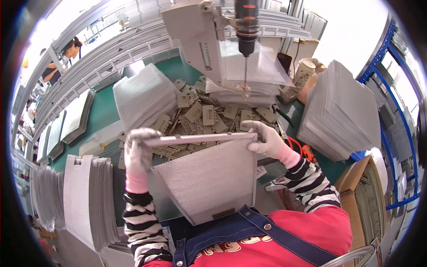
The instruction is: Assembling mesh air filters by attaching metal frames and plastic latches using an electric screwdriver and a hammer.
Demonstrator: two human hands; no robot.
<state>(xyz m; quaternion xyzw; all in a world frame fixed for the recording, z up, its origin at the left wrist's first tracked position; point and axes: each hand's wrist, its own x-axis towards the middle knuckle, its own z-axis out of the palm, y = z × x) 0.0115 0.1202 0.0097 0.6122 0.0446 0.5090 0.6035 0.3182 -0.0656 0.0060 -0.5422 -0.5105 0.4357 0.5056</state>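
A silvery mesh filter panel [209,178] with a thin metal frame is tilted up in front of my chest. My left hand [142,150], in a whitish glove with a pink cuff, is closed around the left end of the frame's far bar [191,139]. At the bar's right end, my gloved right hand [268,141] grips the corner between thumb and fingers. The panel's lower edge, with a small dark strip on it, comes close to my apron. Behind the bar lies a heap of beige plastic pieces [208,115], partly hidden by the panel.
A powered screwdriver [247,33] hangs point-down beyond the heap, beside a grey machine arm [195,38]. Mesh sheets stand stacked at right [340,111], far left [144,95] and near left [89,200]. An open cardboard box [362,196] is at lower right; an orange tool [308,153] lies near my right wrist.
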